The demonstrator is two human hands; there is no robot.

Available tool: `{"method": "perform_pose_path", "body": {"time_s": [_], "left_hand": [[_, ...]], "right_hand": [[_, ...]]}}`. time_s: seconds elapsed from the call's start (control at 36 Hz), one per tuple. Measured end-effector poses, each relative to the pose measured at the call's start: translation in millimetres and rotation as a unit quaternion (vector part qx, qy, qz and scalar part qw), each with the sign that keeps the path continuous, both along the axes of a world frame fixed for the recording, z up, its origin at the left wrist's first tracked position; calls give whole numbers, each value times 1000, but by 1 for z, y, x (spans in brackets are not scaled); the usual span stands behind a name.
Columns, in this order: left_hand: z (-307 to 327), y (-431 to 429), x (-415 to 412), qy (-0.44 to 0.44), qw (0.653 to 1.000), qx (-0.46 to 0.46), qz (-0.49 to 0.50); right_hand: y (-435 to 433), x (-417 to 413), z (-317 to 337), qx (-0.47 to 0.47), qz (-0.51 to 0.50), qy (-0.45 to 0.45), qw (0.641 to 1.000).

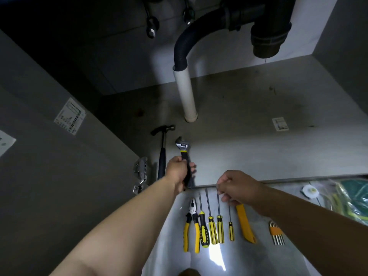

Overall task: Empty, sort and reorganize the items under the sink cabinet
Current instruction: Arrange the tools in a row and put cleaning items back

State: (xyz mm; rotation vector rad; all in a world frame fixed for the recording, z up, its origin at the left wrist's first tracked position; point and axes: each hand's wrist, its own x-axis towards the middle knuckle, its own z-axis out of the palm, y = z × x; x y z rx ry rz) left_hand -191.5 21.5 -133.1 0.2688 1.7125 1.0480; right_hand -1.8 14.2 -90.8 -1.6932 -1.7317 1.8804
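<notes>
On the pale floor nearest the camera, tools lie in a neat row with handles toward the viewer: pliers [191, 226], four screwdrivers [214, 226], a yellow knife [245, 226] and a set of hex keys [276, 233]. At far right sits a bag of green cloths [354, 198]. Above the row, the right hand [237, 186] hovers with fingers curled together near the screwdriver tips; whether it pinches anything cannot be told. Just beyond, at the cabinet's front edge, the left hand [177, 172] is clamped around the black handle of a wrench [184, 154], its head pointing into the cabinet. Beside it on the cabinet floor [258, 136] lies a hammer [163, 148], near the left wall [49, 156]. Further back a white pipe [186, 92] rises from the floor to a black hose [185, 42] and drain trap [266, 36].

This looks like the reorganizing step: the wrench seems bound for a place next to the hammer. That calls for lowering it parallel to the hammer, clear of the pipe base. Room is tight at left between hammer, wall and hinge [141, 170]; the centre and right of the cabinet floor lie open, bare but for a small label [280, 124]
</notes>
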Motion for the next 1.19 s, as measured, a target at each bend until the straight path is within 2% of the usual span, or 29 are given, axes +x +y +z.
{"method": "perform_pose_path", "body": {"time_s": [0.17, 0.25, 0.33, 0.5, 0.81, 0.86, 0.94, 0.97, 1.06, 1.19], "left_hand": [[-18, 17, -20, 137, 990, -43, 5], [-18, 23, -25, 225, 972, -52, -31], [-14, 25, -27, 278, 956, -62, -74], [-9, 21, -28, 421, 894, -59, -141], [-23, -5, -33, 505, 837, 16, -209], [-24, -18, -29, 540, 814, 58, -208], [-31, -53, -17, 603, 756, 116, -228], [-35, -67, -12, 601, 749, 133, -245], [-54, -111, 5, 547, 773, 124, -296], [-90, -159, 19, 426, 855, -72, -286]], "right_hand": [[3, 4, -6, 42, 3, 19, 999], [1, 4, -8, 41, 0, 33, 999], [-1, 4, -11, 44, 3, 32, 999], [-3, 7, -18, 48, 10, 45, 998], [-5, 14, -32, 56, 32, 50, 997], [-5, 14, -32, 53, 33, 49, 997], [-8, 14, -32, 48, 40, 57, 996], [-9, 14, -32, 45, 48, 59, 996], [-19, 18, -37, 34, 69, 48, 996], [-37, 21, -46, 70, 176, -64, 980]]}}
